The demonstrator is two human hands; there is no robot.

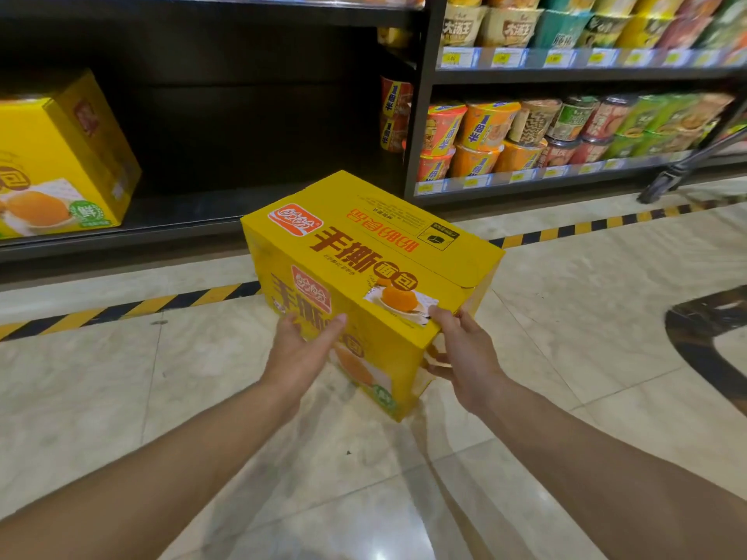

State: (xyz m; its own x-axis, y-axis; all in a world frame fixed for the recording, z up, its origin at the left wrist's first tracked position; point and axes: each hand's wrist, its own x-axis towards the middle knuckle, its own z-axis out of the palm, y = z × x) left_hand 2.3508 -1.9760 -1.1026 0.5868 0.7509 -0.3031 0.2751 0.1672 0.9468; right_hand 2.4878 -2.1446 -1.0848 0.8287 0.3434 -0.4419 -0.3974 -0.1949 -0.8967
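1. Left hand point(305, 345) lies flat on the near face of the yellow box point(372, 252), fingers straight and pressing, not curled around it.
2. Right hand point(465, 353) grips the near right corner of the same box, with the thumb on the top edge and the fingers curled at the side.
3. The yellow box is held tilted between both hands, at 12 o'clock from them, above the marble floor point(182, 398).
4. At 10 o'clock a second yellow box point(56, 163) stands on the black shelf point(202, 220), well apart.
5. At 2 o'clock, cup noodles point(525, 131) fill the racks.
6. Striped tape point(161, 305) runs along the floor near the shelf.
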